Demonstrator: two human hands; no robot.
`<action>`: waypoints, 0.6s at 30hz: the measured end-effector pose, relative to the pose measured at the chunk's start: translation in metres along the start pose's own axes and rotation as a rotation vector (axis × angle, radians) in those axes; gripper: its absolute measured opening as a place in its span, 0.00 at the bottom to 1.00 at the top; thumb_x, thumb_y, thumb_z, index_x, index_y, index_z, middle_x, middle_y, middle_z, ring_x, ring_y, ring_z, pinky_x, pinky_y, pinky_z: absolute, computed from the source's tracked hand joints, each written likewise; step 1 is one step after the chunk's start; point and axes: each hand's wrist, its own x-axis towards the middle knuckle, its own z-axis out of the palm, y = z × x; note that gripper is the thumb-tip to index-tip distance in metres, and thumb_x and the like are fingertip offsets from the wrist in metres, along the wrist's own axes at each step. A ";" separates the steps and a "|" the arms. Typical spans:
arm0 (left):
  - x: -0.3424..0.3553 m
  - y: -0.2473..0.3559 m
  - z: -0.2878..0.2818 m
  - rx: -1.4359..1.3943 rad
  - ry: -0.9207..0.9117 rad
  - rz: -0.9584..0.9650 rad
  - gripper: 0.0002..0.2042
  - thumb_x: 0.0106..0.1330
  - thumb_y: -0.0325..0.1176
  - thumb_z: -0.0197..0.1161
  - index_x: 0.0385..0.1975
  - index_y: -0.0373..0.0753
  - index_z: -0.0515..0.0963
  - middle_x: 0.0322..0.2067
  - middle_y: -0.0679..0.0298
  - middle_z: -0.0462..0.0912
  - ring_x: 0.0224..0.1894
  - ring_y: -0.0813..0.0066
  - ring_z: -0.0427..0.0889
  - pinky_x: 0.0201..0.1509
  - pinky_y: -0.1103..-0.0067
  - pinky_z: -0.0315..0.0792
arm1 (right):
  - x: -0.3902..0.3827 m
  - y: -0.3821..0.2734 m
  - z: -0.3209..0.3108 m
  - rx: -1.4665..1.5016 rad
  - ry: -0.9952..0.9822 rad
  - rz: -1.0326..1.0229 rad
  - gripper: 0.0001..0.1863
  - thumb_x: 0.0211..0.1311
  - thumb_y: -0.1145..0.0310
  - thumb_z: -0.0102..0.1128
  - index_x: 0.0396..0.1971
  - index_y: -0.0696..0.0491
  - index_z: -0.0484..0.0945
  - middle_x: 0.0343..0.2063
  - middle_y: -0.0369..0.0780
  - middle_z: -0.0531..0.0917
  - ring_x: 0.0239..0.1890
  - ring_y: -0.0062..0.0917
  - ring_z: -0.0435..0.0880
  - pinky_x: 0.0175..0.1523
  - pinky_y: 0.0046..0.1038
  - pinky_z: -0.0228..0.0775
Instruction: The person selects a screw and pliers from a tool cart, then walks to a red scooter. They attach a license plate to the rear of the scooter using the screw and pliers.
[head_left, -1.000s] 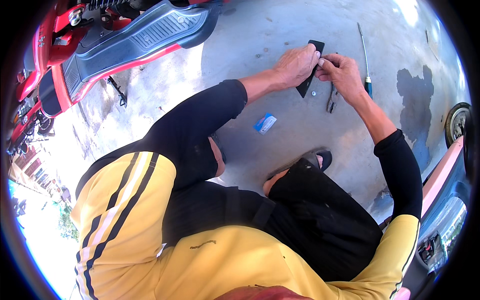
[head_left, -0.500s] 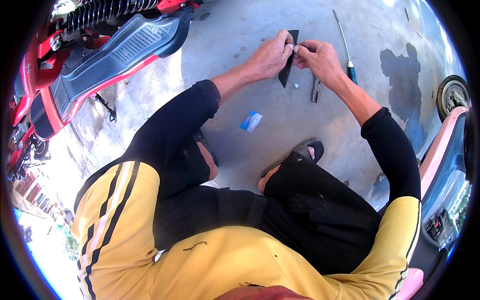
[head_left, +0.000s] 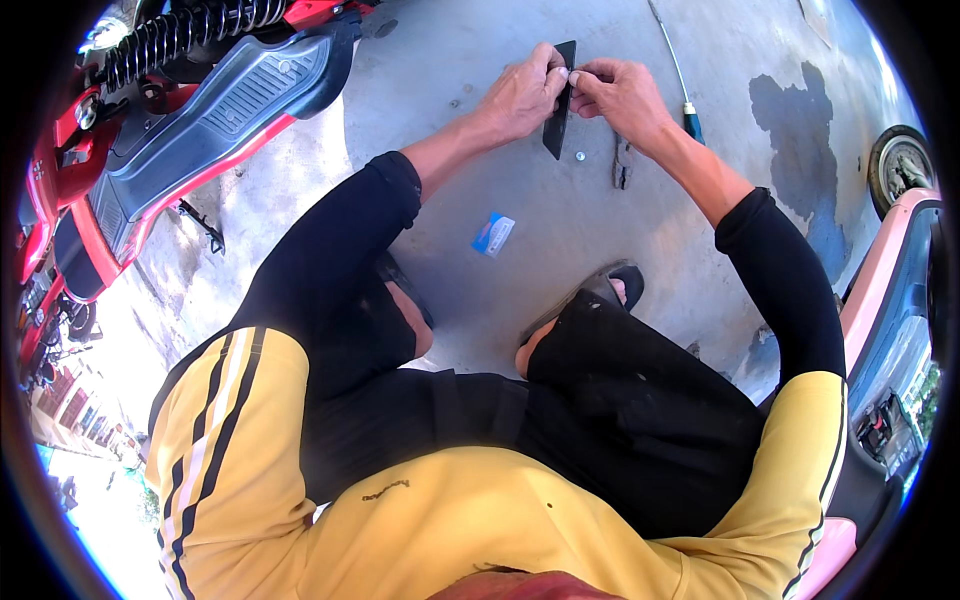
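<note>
Out in front of me, my left hand [head_left: 522, 96] grips a thin, flat black plate [head_left: 557, 132] by its edge, so that it stands nearly upright. The fingertips of my right hand [head_left: 622, 98] are pinched together against the plate's right side. Whatever they hold is too small to make out. On the concrete just below the plate lies a small shiny metal piece [head_left: 580, 156], perhaps a nut or a bolt head. A pair of pliers [head_left: 622, 165] rests beneath my right wrist, partly covered by it. Beyond that wrist lies a long screwdriver [head_left: 692, 122] with a dark green handle.
A small blue and white packet [head_left: 493, 235] lies on the floor between my feet and hands. To the left stands a red motorbike with a grey footboard [head_left: 230, 110]. At the right are a pink vehicle body [head_left: 880, 270] and a wheel [head_left: 900, 172], near a dark floor stain [head_left: 800, 140].
The whole view has shifted slightly, moving the floor things up and left in the picture. Both hands keep the same hold at the plate.
</note>
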 end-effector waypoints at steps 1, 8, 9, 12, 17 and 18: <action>0.003 -0.001 0.000 0.031 -0.006 -0.020 0.16 0.78 0.41 0.46 0.41 0.32 0.70 0.25 0.60 0.79 0.24 0.71 0.79 0.33 0.71 0.79 | 0.001 0.001 0.000 0.014 -0.002 -0.012 0.15 0.69 0.66 0.58 0.40 0.66 0.82 0.30 0.41 0.85 0.31 0.20 0.86 0.40 0.22 0.81; 0.011 0.000 0.004 -0.364 0.070 -0.249 0.15 0.77 0.39 0.46 0.40 0.32 0.70 0.24 0.60 0.78 0.25 0.71 0.79 0.34 0.72 0.78 | 0.008 0.006 0.001 -0.033 -0.002 -0.031 0.15 0.68 0.65 0.59 0.41 0.64 0.84 0.28 0.42 0.88 0.30 0.21 0.87 0.39 0.23 0.81; 0.006 0.000 0.006 -0.327 0.107 -0.172 0.15 0.77 0.40 0.46 0.40 0.32 0.70 0.23 0.60 0.78 0.25 0.71 0.79 0.34 0.72 0.78 | 0.008 0.007 0.001 -0.030 0.002 -0.033 0.15 0.68 0.66 0.59 0.41 0.64 0.84 0.29 0.42 0.88 0.30 0.21 0.87 0.39 0.23 0.81; 0.002 -0.001 0.005 -0.160 0.079 0.004 0.15 0.77 0.40 0.47 0.38 0.31 0.71 0.23 0.60 0.77 0.25 0.71 0.79 0.33 0.72 0.78 | 0.009 0.010 0.000 -0.017 -0.001 -0.012 0.14 0.69 0.67 0.58 0.40 0.65 0.83 0.29 0.40 0.86 0.30 0.20 0.86 0.39 0.22 0.81; 0.003 -0.006 0.000 -0.064 -0.050 -0.101 0.16 0.78 0.41 0.47 0.38 0.31 0.70 0.23 0.61 0.77 0.25 0.71 0.78 0.31 0.71 0.77 | 0.009 0.014 0.003 -0.006 -0.010 -0.016 0.15 0.68 0.66 0.59 0.41 0.64 0.84 0.29 0.42 0.88 0.30 0.21 0.87 0.39 0.24 0.82; 0.004 -0.007 0.001 -0.121 -0.049 -0.140 0.16 0.78 0.41 0.47 0.37 0.31 0.70 0.23 0.61 0.77 0.25 0.71 0.78 0.31 0.71 0.77 | 0.009 0.015 0.004 0.007 -0.006 -0.015 0.15 0.68 0.66 0.59 0.41 0.65 0.84 0.29 0.43 0.87 0.30 0.21 0.87 0.38 0.24 0.82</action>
